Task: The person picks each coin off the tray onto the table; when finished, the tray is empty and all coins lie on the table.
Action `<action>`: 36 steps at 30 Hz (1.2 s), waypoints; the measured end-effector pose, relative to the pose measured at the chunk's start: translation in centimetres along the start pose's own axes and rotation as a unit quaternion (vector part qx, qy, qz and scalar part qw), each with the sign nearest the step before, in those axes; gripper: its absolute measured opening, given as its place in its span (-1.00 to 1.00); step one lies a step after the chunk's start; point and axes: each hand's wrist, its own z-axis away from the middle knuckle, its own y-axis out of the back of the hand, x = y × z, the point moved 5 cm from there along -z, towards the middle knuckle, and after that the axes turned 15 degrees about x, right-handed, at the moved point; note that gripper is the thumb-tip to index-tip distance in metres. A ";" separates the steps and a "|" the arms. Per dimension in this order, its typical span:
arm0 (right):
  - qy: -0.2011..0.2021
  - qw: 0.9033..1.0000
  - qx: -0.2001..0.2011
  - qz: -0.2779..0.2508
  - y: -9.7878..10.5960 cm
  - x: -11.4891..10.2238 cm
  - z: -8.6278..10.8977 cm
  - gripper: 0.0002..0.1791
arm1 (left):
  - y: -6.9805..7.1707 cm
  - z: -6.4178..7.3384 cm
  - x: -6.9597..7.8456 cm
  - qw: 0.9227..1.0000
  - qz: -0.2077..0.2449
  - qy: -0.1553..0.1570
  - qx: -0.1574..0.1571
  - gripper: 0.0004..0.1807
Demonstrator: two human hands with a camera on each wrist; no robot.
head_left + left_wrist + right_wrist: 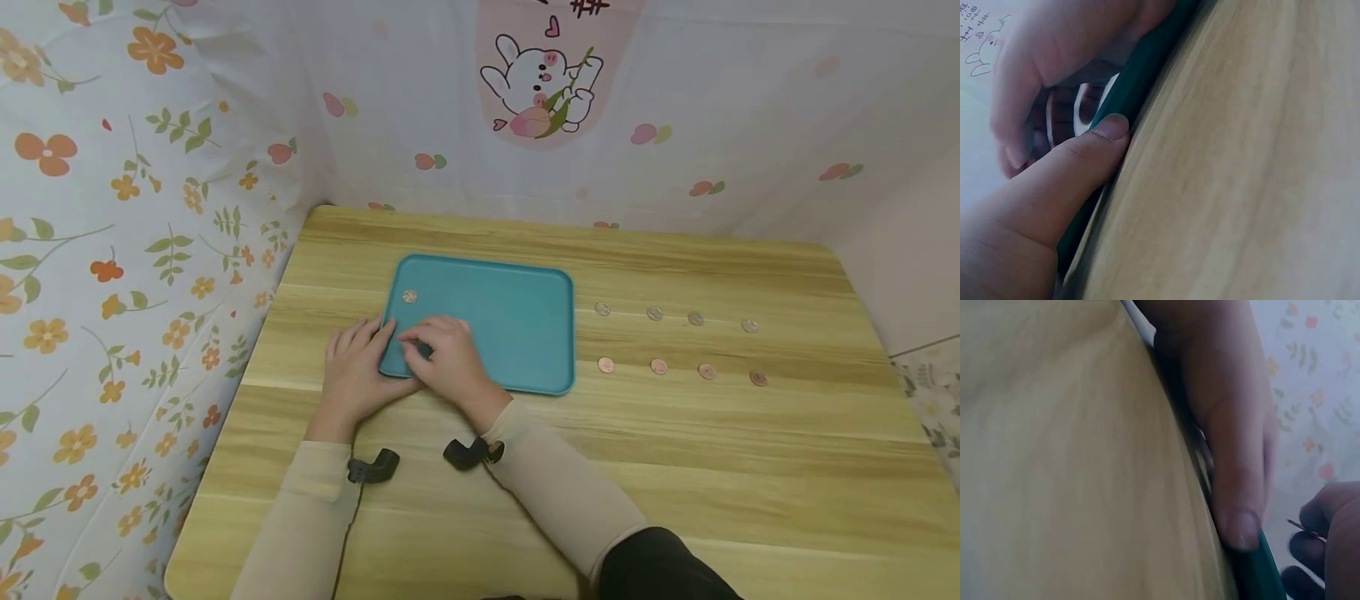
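A blue-green tray (517,333) lies on the wooden table, with one silver coin (408,296) in its far left part. My left hand (356,367) rests at the tray's near left corner, fingers along the left side. In the left wrist view its thumb (1079,156) presses against the tray's rim. Over the tray's near left part, my right hand (446,354) pinches a coin, whose thin edge (1305,529) shows between thumb and finger in the right wrist view. The coin's face is hidden there.
Right of the tray lie a row of several silver coins (655,314) and, nearer me, a row of several copper coins (658,367). A patterned white curtain (420,108) hangs behind the table (675,450) and along its left side.
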 end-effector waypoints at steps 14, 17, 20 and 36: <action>-0.072 0.996 0.036 -0.046 4.1 2.7 0.6 -0.89 | 0.0 -0.1 0.3 1.000 -0.003 0.007 -0.008 0.26; -0.075 0.995 0.045 -0.041 4.9 3.4 0.6 -0.90 | 0.0 0.0 0.3 1.000 -0.003 0.008 -0.010 0.26; -0.081 0.995 0.050 -0.038 5.5 4.1 0.7 -0.89 | 0.0 0.0 0.2 1.000 0.001 0.008 -0.008 0.26; -0.068 0.992 0.107 0.017 11.7 7.2 1.5 -0.90 | -0.1 0.2 0.3 1.000 0.008 0.003 -0.006 0.24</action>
